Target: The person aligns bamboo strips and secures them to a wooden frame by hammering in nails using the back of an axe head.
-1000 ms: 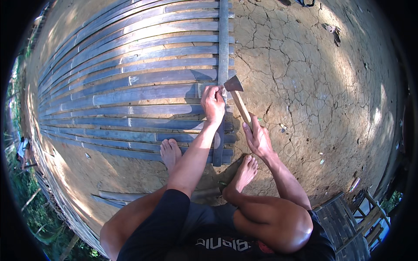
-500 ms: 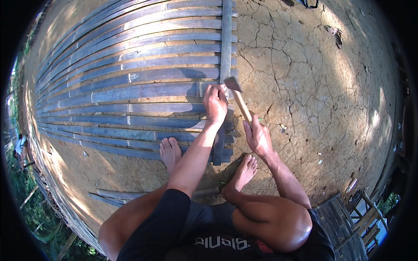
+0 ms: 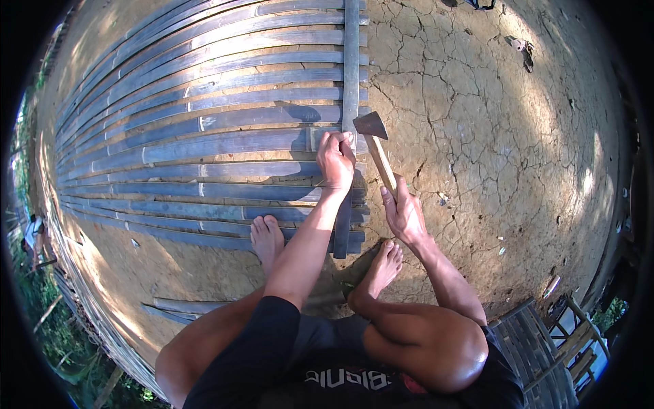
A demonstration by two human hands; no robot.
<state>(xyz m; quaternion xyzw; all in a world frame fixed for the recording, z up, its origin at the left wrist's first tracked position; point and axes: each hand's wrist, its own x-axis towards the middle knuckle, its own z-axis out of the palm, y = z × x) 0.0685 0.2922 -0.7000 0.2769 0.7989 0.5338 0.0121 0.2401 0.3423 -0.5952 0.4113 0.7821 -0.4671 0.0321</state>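
My right hand (image 3: 407,217) is wrapped round the wooden handle of a hatchet (image 3: 381,161). Its dark, wedge-shaped head is just right of my left fingertips, beside a bamboo crosspiece (image 3: 351,75). My left hand (image 3: 335,161) is closed in a pinch on that crosspiece; whatever is between the fingertips is too small to make out. Beneath the crosspiece, long grey bamboo slats (image 3: 225,142) lie side by side with narrow gaps, their cut ends just past its right side.
Cracked bare earth (image 3: 470,136) spreads to the right. My bare feet flank the crosspiece's near end. Loose bamboo strips (image 3: 187,305) lie near my left knee. A slatted bamboo structure (image 3: 535,347) stands at lower right, and a bamboo edging (image 3: 88,293) curves along the left.
The hatchet head has shifted slightly right and away from my left fingertips. My left hand keeps its pinch on the crosspiece in nearly the same place.
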